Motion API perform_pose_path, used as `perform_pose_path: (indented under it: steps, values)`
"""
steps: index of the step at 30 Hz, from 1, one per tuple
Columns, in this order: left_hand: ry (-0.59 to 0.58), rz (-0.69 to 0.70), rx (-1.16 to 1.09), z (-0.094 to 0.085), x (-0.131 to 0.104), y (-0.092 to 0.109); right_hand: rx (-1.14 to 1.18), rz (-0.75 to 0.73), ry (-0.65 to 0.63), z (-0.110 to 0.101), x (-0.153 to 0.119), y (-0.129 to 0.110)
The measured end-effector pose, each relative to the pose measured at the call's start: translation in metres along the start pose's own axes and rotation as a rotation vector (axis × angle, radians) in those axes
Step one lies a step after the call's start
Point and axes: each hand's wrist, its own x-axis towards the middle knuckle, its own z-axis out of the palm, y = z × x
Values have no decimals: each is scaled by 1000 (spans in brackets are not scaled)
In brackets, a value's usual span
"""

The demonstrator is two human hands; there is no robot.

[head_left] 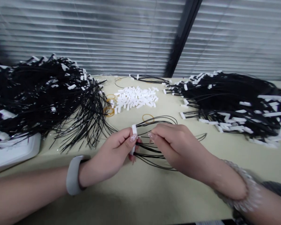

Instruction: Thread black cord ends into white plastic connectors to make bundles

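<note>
My left hand [120,142] pinches a long white connector [134,128] between thumb and fingers, held upright just above the table. Several thin black wires [152,157] run out of its right side and curve away under my right hand [172,142]. The thumb and forefinger of that hand are pressed together a little right of the connector, by the wires. A wire seems to be in that pinch, though the fingertips partly hide it. Beyond the hands lies a pile of small white connector housings [137,97].
A large heap of black wires with white connectors [37,93] is at the left, partly over a white tray [16,154]. Another bundle of wired connectors [234,103] lies at the right. Yellow rubber bands [148,118] rest on the table [140,193]. Window blinds [96,37] stand behind.
</note>
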Motion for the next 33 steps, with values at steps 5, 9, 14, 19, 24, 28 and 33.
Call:
perform_pose_path:
  steps: [5, 9, 14, 19, 24, 28, 33]
  values:
    - [-14, -6, -15, -1, -1, -3, 12, 16, 15, 0, 0, 1]
    - [-17, -19, -11, -1, -1, -3, 7, 12, 11, -1, 0, 0]
    - [-15, -18, -17, -1, -1, -1, 3, 15, -27, -3, -2, -2]
    - [-14, -22, -46, 0, -3, -2, 19, 30, -21, -4, -2, -2]
    - [-8, -7, -20, 0, -3, -1, 50, 53, -34, -5, -1, -3]
    - [-14, 6, 65, 0, -3, 1, 92, 51, -23, -6, 0, -3]
    - [-22, 20, 118, 2, -5, 2, 54, 71, 29, -3, 2, -4]
